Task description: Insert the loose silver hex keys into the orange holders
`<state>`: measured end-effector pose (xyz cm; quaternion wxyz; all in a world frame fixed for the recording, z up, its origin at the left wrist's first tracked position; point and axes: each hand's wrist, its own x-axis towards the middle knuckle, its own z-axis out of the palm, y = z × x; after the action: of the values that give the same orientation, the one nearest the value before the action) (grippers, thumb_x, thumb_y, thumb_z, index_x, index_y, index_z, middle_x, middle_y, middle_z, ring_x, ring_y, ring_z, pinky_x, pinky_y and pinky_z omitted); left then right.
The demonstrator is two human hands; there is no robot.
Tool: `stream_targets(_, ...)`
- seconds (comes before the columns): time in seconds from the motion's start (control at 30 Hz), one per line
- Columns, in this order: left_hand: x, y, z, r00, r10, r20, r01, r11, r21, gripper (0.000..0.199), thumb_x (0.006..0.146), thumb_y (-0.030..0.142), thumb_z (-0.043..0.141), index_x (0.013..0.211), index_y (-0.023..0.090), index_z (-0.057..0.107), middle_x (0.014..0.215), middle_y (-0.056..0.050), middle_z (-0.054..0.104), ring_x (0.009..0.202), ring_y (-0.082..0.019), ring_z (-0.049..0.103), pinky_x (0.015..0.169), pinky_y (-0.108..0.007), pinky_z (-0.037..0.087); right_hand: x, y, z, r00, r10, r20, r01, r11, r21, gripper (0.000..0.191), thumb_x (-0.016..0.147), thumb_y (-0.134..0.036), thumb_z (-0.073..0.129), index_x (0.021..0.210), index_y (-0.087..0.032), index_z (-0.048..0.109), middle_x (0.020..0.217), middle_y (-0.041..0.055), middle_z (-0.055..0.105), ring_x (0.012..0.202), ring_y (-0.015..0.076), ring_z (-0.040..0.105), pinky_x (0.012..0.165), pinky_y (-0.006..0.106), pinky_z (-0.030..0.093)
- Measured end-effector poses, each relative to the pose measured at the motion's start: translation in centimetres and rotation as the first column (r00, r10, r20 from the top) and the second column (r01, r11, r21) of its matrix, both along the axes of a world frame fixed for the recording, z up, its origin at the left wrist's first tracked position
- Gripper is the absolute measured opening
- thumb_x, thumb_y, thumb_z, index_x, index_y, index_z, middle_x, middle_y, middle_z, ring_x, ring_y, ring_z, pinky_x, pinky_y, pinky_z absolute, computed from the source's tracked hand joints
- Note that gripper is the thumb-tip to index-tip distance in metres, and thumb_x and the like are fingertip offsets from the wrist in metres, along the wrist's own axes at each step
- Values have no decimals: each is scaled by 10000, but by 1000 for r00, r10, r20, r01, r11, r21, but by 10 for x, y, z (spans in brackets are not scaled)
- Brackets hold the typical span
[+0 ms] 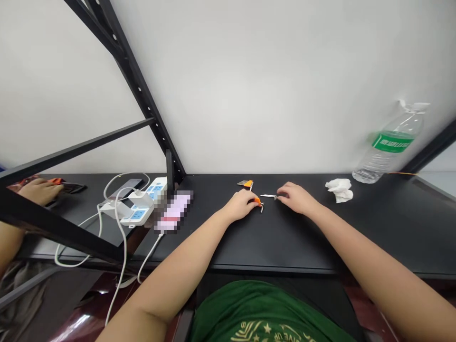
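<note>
My left hand (242, 205) is closed around a small orange holder (257, 201), with an L-shaped metal hex key (262, 208) jutting from its right side. Just beyond that hand, a second orange piece (248, 184) with several thin metal keys lies on the black tabletop. To the right, my right hand (292, 197) has its fingers pinched at the end of a slim metal hex key (268, 195), which points left toward the holder. Most of the orange holder is hidden by my left fingers.
A crumpled white tissue (340, 190) and a clear bottle with a green label (392, 141) stand to the right. At left are a phone (174, 211) on a cable, a power strip (138, 213) with chargers, a black metal frame (138, 90) and another person's hand (41, 191).
</note>
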<state>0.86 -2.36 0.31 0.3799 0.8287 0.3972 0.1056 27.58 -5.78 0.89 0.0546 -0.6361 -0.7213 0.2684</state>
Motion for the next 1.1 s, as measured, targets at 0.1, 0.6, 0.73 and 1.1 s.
stream_targets(0.1, -5, 1, -5, 997, 67, 33, -66, 998, -24, 145, 926, 265, 613, 928, 208, 746, 996, -41, 748, 961, -215, 646, 937, -336, 470, -28, 20, -1, 989, 117, 93, -112, 992, -57, 226, 931, -256, 531, 1016, -219, 738, 1158, 72, 655, 982, 170, 636, 816, 252, 466)
stream_targets(0.6, -18, 5, -7, 969, 241, 52, -226, 953, -202, 159, 875, 268, 609, 961, 188, 717, 923, -14, 731, 847, -180, 647, 843, -309, 489, -39, 4, 6, 976, 68, 209, -86, 993, 80, 227, 935, -176, 468, 967, -192, 692, 1030, 83, 678, 875, 163, 611, 709, 238, 395)
stream_targets(0.73, -18, 4, -5, 970, 238, 46, -225, 955, -191, 179, 871, 277, 602, 971, 190, 722, 945, -14, 733, 864, -180, 644, 862, -312, 486, -40, 3, 5, 984, 148, -94, -132, 978, 164, 196, 929, -171, 500, 943, -195, 694, 943, 47, 693, 839, 136, 595, 777, 229, 407)
stream_targets(1.1, -16, 2, -3, 965, 249, 84, -225, 948, -227, 157, 857, 295, 607, 915, 202, 719, 912, -10, 734, 856, -188, 658, 836, -314, 489, -45, 1, -10, 953, 218, -209, -159, 951, 267, 230, 955, -160, 520, 873, -182, 734, 873, 50, 657, 791, 131, 585, 753, 252, 437)
